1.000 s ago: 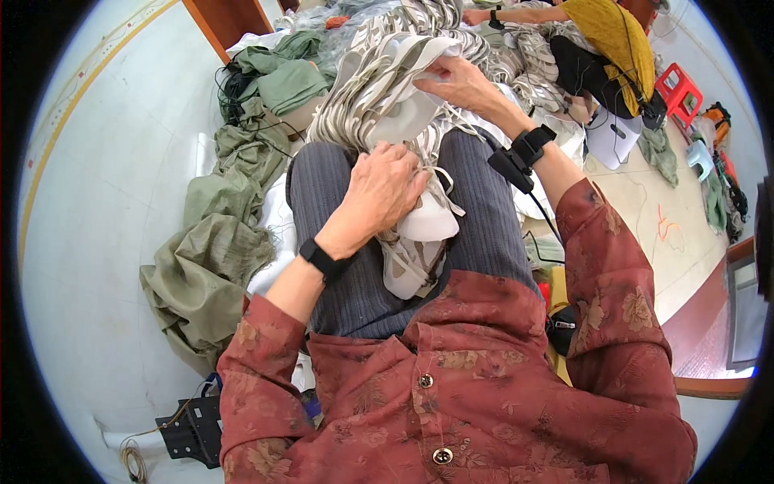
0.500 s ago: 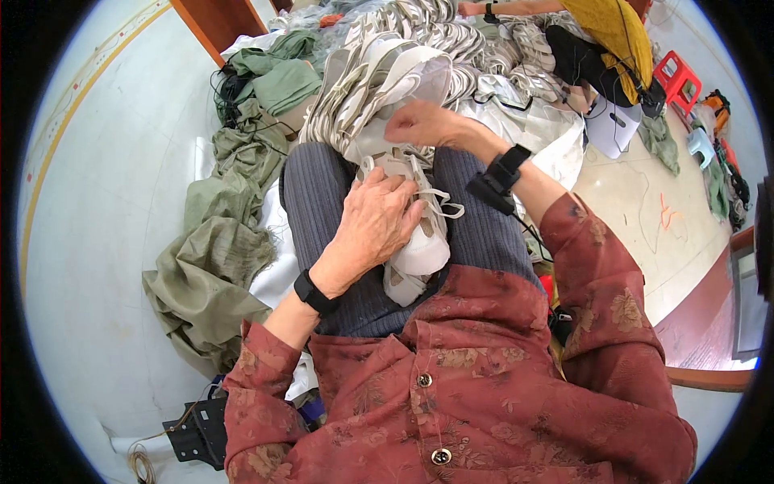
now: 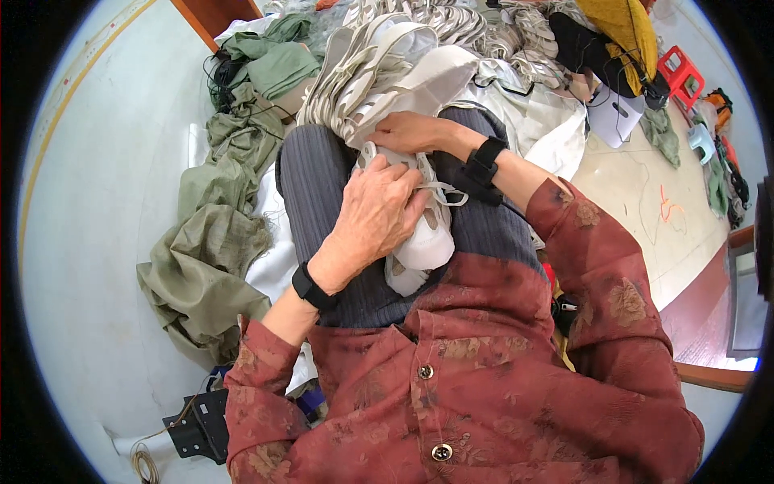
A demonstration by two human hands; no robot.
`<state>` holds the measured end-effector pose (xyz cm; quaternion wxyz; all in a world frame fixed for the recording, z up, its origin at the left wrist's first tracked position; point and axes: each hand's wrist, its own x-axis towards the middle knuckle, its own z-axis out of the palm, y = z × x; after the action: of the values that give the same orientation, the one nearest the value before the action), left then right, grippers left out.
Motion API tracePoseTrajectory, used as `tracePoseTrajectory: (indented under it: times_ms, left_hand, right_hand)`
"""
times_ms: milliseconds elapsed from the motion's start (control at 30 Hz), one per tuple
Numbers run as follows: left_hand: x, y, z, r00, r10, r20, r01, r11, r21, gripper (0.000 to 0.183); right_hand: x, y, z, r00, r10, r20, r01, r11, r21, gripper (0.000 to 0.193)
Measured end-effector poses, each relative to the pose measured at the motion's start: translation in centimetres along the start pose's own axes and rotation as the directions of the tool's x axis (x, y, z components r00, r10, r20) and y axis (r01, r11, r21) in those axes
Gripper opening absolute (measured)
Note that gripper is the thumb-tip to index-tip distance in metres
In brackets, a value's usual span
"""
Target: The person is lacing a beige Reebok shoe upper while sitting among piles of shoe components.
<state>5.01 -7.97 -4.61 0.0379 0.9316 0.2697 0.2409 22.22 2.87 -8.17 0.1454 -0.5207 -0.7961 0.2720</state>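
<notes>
Stack of striped beige shoe uppers [image 3: 379,73], stiff and curved, leans beyond the knees. On the lap just before the stack lies a white laced shoe upper [image 3: 419,242], soft and rounded. Left hand [image 3: 375,218] clasps its top; right hand [image 3: 407,133] pinches its far end. Steady both ends while working the thin laces [image 3: 443,194].

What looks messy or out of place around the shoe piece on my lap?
Nothing looks damaged. The white shoe upper lies on your lap under your left hand, its laces loose. Olive sacks lie crumpled on the floor at your left, and the pile of uppers ahead is unsorted.
</notes>
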Motion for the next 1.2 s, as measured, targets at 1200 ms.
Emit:
tracePoseTrajectory:
  times_ms: [1200]
  left_hand:
    - [-3.0,2.6,-3.5,0.984,-0.016,0.177,0.089,0.905,-0.415,0.064]
  right_hand:
    - [-8.3,-2.5,-5.8,0.942,0.178,-0.283,0.03,0.797,0.603,0.047]
